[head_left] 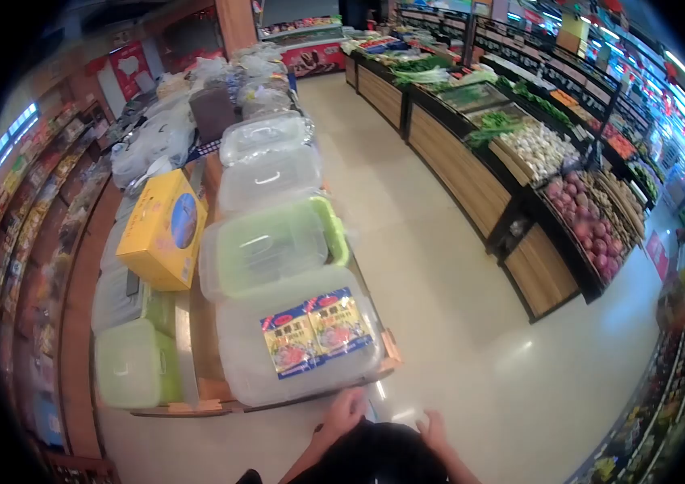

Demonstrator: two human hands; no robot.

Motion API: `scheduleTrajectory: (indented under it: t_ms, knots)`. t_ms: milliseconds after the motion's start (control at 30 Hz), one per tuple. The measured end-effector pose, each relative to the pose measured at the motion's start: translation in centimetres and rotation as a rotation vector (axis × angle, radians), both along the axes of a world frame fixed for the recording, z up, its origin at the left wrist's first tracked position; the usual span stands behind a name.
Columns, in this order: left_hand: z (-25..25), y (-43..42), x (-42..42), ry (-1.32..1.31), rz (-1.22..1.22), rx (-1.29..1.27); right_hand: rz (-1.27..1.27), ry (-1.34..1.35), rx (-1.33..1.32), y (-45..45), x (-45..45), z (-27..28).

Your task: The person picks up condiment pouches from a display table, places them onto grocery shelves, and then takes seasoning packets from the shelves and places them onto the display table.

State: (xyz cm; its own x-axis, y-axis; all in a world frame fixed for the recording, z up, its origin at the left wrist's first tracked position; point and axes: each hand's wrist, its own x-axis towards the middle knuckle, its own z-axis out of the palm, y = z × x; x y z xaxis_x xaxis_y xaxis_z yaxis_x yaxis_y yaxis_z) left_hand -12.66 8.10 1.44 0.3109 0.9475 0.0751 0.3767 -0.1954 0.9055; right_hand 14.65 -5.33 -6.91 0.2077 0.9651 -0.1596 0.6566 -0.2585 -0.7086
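My left hand [346,411] is at the bottom centre, just below the front edge of the nearest plastic tub. Its fingers are curled, and a small pale bluish bit shows beside them, too unclear to name. My right hand [434,431] is lower and to the right over the floor, fingers apart, with nothing seen in it. Closest to my left hand is the clear lid [246,363] of that tub, with two blue and yellow printed packets [315,331] lying side by side on top.
Behind stand a green tub [328,226] and more clear-lidded tubs [270,177]. A yellow carton [153,230] rests on the left row. Tiled floor [415,266] separates this display from a produce stand with garlic [544,149] and red onions [588,230]. Shelves [44,266] line the left.
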Motion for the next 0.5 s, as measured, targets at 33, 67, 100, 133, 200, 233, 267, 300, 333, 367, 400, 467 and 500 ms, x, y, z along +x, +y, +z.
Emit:
scheduleTrajectory:
  t_ms: [33,67,100,133,200,233,267,300,333,367,400,467,500]
  knots:
    - [-2.0,-1.8,-0.1,0.006,-0.268,-0.32,0.006,0.035,-0.164,-3.4,1.3,-0.3]
    - [-2.3,-3.2,-0.2,0.156,-0.489,-0.388,0.025,0.054,-0.336,-5.6,2.3,0.3]
    - [-2.6,-4.0,0.0,0.31,-0.709,-0.442,0.045,0.075,-0.498,-7.6,3.4,1.5]
    - [-2.0,-4.8,0.3,0.274,-0.716,-0.473,0.066,0.1,-0.662,-9.3,3.7,3.4]
    - [-0.8,-6.3,0.6,0.215,-0.727,-0.542,-0.096,0.155,-0.615,-12.1,3.4,5.9]
    - [-1.4,-7.1,0.5,0.224,-0.828,-0.545,-0.175,0.183,-0.595,-13.6,3.1,6.4]
    - [-2.6,-7.6,0.5,0.231,-0.927,-0.543,-0.078,0.123,-0.616,-14.9,3.2,5.9]
    - [-3.3,-8.1,0.7,0.239,-1.028,-0.538,-0.099,0.162,-0.588,-16.1,2.8,6.6]
    - [-1.6,-8.9,1.6,0.343,-1.026,-0.404,-0.122,0.201,-0.559,-16.8,2.1,8.5]
    - [-2.9,-10.0,1.9,0.309,-1.071,-0.37,-0.146,0.24,-0.529,-17.5,1.4,10.3]
    - [-5.2,-11.2,2.0,0.274,-1.119,-0.338,-0.158,0.276,-0.517,-17.7,0.8,12.1]
    - [-7.7,-12.8,3.0,0.262,-1.182,-0.245,-0.193,0.348,-0.489,-18.4,-0.4,14.7]
    - [-8.3,-13.5,4.1,0.282,-1.196,-0.183,-0.225,0.402,-0.362,-19.8,-1.0,13.8]
